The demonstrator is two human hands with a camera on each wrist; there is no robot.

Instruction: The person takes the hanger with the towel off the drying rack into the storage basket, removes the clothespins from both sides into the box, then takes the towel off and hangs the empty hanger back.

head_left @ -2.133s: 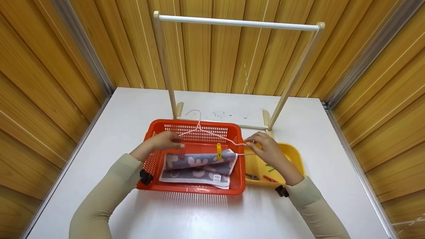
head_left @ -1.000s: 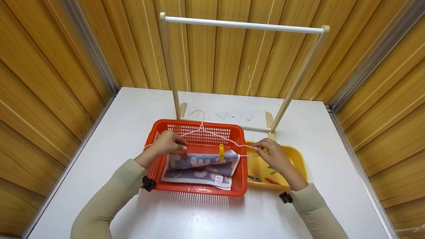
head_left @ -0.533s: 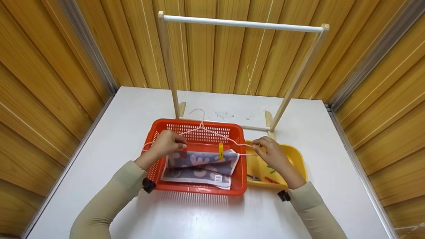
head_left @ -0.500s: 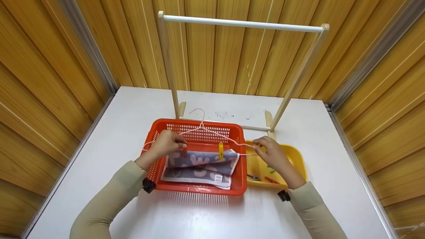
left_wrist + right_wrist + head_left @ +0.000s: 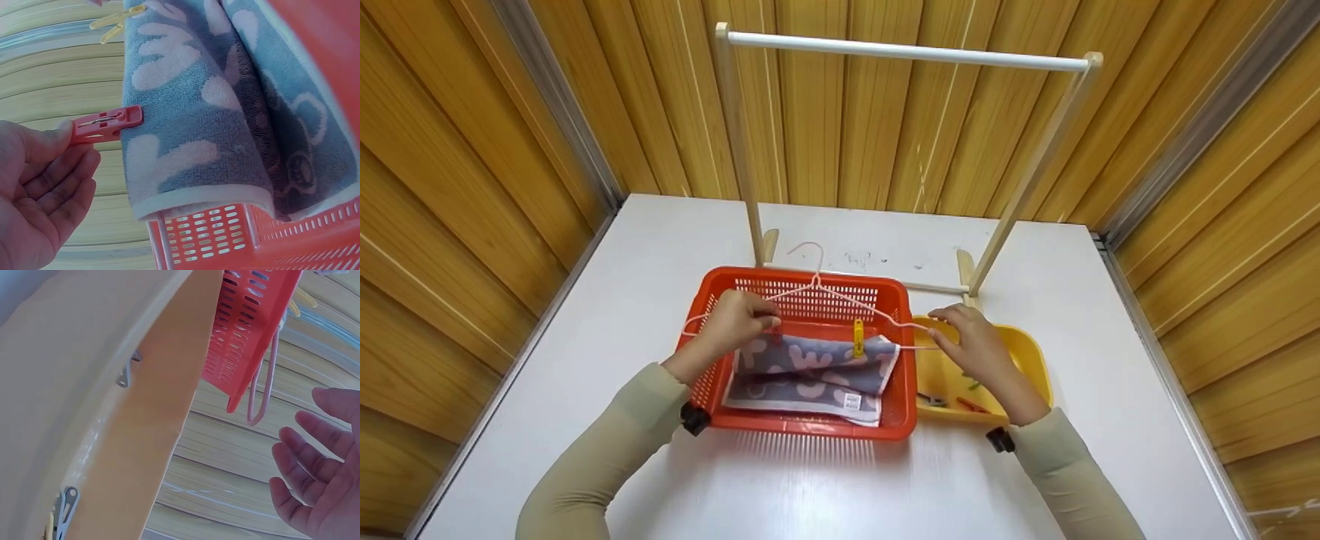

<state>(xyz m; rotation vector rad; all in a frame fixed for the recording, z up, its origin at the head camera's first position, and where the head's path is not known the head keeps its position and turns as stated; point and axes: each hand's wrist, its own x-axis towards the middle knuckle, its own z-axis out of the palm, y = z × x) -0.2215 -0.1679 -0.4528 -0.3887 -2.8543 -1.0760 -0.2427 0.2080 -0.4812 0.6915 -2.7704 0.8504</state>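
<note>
My left hand pinches the tail of a red clothespin between thumb and forefinger. That clothespin bites the folded edge of a grey-blue patterned towel. Farther right on the same edge sits a yellow clothespin. The towel is draped over the lower bar of a pink hanger, and its hem lies in the red basket. Past the hanger's right end, my right hand has relaxed, spread fingers with nothing in them. The hanger's hook points up over the basket's far rim.
A yellow basin stands right of the basket, with a red clothespin, a grey one and a green one inside. Behind rises a wooden rack with a white crossbar. Wood-look panels enclose the white table.
My right fingers have come off the hanger's end and opened. The left hand, which was loosely open at first, now pinches the red clothespin. The towel's top edge has shifted slightly up.
</note>
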